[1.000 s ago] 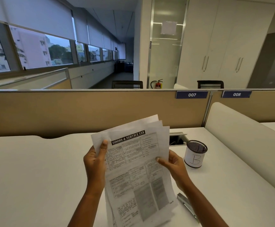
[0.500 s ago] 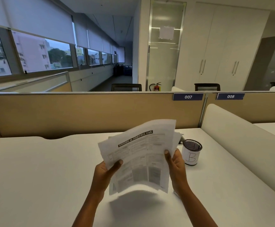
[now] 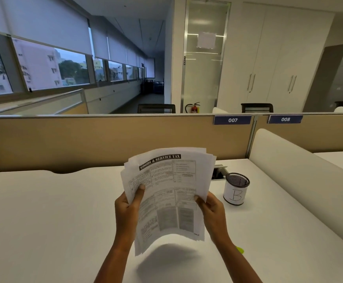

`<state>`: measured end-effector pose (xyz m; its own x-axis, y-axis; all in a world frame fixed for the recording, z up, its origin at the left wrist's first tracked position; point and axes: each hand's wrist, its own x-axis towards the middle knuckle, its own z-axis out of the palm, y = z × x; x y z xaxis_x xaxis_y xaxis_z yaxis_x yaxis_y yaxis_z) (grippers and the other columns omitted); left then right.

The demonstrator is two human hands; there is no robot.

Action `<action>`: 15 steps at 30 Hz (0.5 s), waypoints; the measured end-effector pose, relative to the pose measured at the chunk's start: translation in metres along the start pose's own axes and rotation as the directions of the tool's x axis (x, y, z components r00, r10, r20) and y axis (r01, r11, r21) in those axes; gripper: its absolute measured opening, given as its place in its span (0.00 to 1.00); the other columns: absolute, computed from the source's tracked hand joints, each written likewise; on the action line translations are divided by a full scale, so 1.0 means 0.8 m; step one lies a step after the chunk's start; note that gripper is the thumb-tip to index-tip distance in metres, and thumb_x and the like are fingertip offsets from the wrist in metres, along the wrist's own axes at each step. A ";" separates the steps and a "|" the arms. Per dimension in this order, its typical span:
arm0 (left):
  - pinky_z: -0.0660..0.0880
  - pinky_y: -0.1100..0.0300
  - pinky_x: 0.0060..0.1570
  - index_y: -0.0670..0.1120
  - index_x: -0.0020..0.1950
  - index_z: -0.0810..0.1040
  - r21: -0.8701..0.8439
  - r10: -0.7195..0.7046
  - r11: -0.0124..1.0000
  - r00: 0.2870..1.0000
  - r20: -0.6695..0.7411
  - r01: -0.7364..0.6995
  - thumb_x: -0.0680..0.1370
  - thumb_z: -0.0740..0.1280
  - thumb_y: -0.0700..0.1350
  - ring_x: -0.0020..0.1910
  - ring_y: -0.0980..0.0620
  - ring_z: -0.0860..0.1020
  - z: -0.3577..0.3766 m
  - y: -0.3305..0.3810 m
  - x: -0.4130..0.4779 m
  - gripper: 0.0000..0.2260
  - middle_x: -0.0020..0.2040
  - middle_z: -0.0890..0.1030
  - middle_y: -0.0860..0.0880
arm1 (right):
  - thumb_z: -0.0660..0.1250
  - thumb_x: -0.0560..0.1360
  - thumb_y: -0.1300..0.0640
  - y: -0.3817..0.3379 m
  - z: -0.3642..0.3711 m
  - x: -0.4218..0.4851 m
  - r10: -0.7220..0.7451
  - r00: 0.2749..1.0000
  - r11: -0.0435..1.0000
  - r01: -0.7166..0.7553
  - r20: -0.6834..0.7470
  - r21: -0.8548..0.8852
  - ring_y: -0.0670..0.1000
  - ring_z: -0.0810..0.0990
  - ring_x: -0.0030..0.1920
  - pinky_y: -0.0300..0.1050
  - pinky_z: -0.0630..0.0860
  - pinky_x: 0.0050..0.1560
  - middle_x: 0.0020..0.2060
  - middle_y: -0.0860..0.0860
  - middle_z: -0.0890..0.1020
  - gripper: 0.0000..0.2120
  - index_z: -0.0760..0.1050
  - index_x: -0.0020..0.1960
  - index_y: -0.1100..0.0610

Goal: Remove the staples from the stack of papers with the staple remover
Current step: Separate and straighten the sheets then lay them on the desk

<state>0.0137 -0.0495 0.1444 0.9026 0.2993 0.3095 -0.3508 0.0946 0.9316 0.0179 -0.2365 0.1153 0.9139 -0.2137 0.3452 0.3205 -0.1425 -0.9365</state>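
Centre of the frame, lifted clear of the desk [image 3: 44,211]: the left hand [image 3: 128,209] pinches the papers [image 3: 166,193] at their left edge, thumb on the print. The right hand [image 3: 212,209] grips the right edge. No staple shows, and no remover. Best to square the fanned sheets, lay them flat, then find the stapled corner. A cup [image 3: 236,189] stands right.
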 end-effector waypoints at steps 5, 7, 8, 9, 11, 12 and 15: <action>0.77 0.62 0.31 0.56 0.43 0.75 0.040 -0.075 0.997 0.994 0.083 0.072 0.68 0.68 0.54 0.40 0.50 0.80 -0.014 -0.010 0.001 0.07 0.44 0.82 0.45 | 0.65 0.73 0.54 0.013 -0.010 0.002 0.180 0.981 0.982 -0.184 0.075 0.052 0.53 0.80 0.53 0.47 0.80 0.49 0.54 0.52 0.78 0.20 0.65 0.62 0.52; 0.77 0.61 0.33 0.56 0.44 0.74 0.089 -0.155 0.986 0.979 0.134 0.144 0.58 0.70 0.66 0.41 0.49 0.80 -0.024 -0.025 -0.002 0.21 0.43 0.81 0.47 | 0.67 0.71 0.52 0.024 -0.014 -0.002 0.253 0.959 0.967 -0.253 0.126 -0.014 0.54 0.77 0.56 0.50 0.78 0.54 0.56 0.52 0.76 0.25 0.62 0.65 0.53; 0.77 0.61 0.32 0.55 0.44 0.75 0.118 -0.194 0.977 0.970 0.146 0.178 0.53 0.70 0.68 0.42 0.47 0.80 -0.028 -0.034 -0.005 0.26 0.42 0.81 0.50 | 0.67 0.71 0.52 0.030 -0.014 -0.006 0.269 0.950 0.963 -0.268 0.160 -0.034 0.53 0.77 0.56 0.48 0.78 0.54 0.56 0.51 0.76 0.25 0.62 0.65 0.52; 0.77 0.62 0.31 0.54 0.46 0.76 0.140 -0.215 0.971 0.967 0.137 0.196 0.53 0.71 0.67 0.42 0.47 0.81 -0.030 -0.040 -0.007 0.27 0.40 0.81 0.51 | 0.67 0.71 0.53 0.035 -0.013 -0.010 0.274 0.942 0.962 -0.271 0.194 -0.044 0.51 0.77 0.55 0.44 0.79 0.51 0.56 0.51 0.77 0.23 0.64 0.63 0.52; 0.76 0.64 0.28 0.47 0.50 0.78 0.179 -0.224 0.962 0.972 0.076 0.208 0.62 0.73 0.58 0.37 0.51 0.81 -0.032 -0.057 -0.012 0.22 0.38 0.81 0.53 | 0.67 0.72 0.57 0.045 -0.009 -0.018 0.253 0.941 0.967 -0.248 0.223 -0.047 0.48 0.78 0.53 0.39 0.79 0.46 0.56 0.52 0.78 0.16 0.68 0.58 0.52; 0.75 0.66 0.25 0.44 0.50 0.78 0.173 -0.225 0.961 0.974 0.033 0.217 0.66 0.72 0.51 0.33 0.54 0.81 -0.031 -0.064 -0.013 0.17 0.36 0.81 0.53 | 0.66 0.73 0.60 0.049 -0.006 -0.020 0.231 0.950 0.973 -0.227 0.207 -0.045 0.49 0.79 0.53 0.39 0.79 0.46 0.55 0.53 0.79 0.13 0.69 0.55 0.52; 0.74 0.70 0.23 0.45 0.45 0.78 0.125 -0.198 0.972 0.980 -0.006 0.198 0.70 0.69 0.42 0.33 0.56 0.80 -0.024 -0.067 -0.015 0.06 0.35 0.81 0.52 | 0.64 0.73 0.68 0.049 0.000 -0.022 0.141 0.987 0.989 -0.136 0.075 -0.060 0.54 0.80 0.49 0.45 0.79 0.49 0.48 0.55 0.82 0.10 0.74 0.47 0.54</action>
<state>0.0167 -0.0399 0.0871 0.9526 0.2807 0.1172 -0.1314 0.0321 0.9908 0.0145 -0.2384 0.0726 0.9660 -0.1581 0.2045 0.1773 -0.1702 -0.9693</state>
